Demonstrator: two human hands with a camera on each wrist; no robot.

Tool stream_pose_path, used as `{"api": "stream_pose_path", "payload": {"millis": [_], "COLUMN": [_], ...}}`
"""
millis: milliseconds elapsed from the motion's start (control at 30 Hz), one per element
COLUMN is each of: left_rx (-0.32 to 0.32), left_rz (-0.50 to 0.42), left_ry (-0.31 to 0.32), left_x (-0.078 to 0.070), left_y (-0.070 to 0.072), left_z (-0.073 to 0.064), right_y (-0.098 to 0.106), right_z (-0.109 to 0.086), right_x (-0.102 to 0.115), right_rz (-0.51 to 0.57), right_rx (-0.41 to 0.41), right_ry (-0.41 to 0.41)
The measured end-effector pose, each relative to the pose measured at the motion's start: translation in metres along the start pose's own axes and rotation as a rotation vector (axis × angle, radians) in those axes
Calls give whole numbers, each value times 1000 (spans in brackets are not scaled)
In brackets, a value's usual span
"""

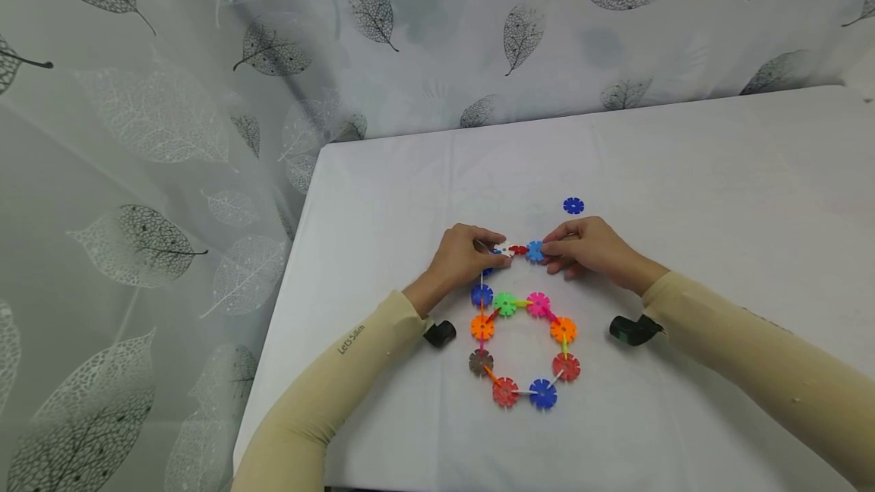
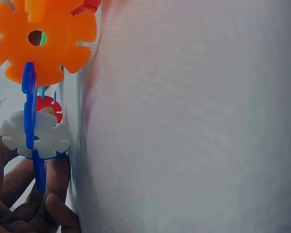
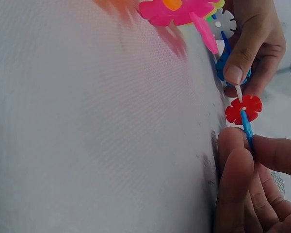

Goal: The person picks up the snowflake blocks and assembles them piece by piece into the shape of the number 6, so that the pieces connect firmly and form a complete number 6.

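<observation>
My left hand (image 1: 466, 255) pinches the chain of interlocking plastic discs at a white disc (image 1: 504, 249) with blue beside it. Joined to that is a red disc (image 1: 519, 250), seen face-on in the right wrist view. Thumb and fingers of my right hand (image 1: 589, 250) pinch a light blue disc (image 1: 535, 251), whose edge meets the red one. Nearer my body lies a ring of linked discs in several colours, with an orange disc (image 1: 483, 327) on its left side. A blue disc (image 1: 481, 294) above it links toward the part in my left hand.
A loose blue disc (image 1: 573, 206) lies on the white-covered table (image 1: 410, 196) beyond my right hand. The table's left edge runs down beside a leaf-patterned curtain (image 1: 157, 234), which also hangs along the back. A black wrist camera (image 1: 636, 330) sits under my right wrist.
</observation>
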State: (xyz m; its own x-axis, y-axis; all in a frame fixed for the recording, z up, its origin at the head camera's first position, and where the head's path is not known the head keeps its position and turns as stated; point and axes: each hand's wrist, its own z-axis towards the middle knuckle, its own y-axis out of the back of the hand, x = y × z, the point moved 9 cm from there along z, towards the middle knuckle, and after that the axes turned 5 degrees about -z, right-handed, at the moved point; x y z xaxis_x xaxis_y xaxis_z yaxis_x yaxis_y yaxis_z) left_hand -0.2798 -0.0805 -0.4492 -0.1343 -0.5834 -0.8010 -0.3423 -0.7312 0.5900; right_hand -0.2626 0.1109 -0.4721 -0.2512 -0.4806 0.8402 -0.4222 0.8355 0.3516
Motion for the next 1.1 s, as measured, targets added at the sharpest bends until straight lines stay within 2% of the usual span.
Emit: {"api": "stream_pose_path", "payload": {"millis": [467, 1100], "left_rx": [-8, -5], "left_rz": [-11, 5], "left_ry": [28, 18], "left_x": [2, 2], "left_y": [-2, -1], "left_z": [2, 2], "right_y": [1, -1], "right_z": [3, 9], "right_x": [3, 7], "right_rz": [16, -1], "right_rx": [-15, -38], "right_ry": [-2, 13]}}
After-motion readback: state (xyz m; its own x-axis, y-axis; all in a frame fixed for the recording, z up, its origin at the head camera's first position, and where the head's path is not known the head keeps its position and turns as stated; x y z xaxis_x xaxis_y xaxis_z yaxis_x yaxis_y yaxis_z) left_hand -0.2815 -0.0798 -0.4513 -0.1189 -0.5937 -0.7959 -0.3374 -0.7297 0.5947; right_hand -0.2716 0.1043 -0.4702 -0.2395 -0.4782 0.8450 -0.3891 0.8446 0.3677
